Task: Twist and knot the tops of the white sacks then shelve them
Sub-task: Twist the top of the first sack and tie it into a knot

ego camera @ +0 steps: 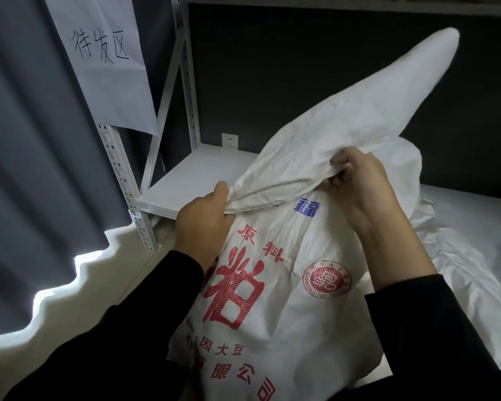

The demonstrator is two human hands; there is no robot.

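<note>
White sack (pixel 272 299) with red print sits upright close in front of the person, its slack top bunched between both hands, likely gathering it for the twist. Left hand (pixel 203 218) grips one end of the gathered neck, right hand (pixel 359 183) pinches the other, loose flap sticking up beyond. Behind, bare shelf (pixel 191 180) of white rack, paper sign (pixel 107 62) taped on post, more sacks (pixel 475 256) lying right.

Open shelf board (pixel 191 180) left of sack (pixel 287 285); possibly crumpled sacks (pixel 460 256) at right.
</note>
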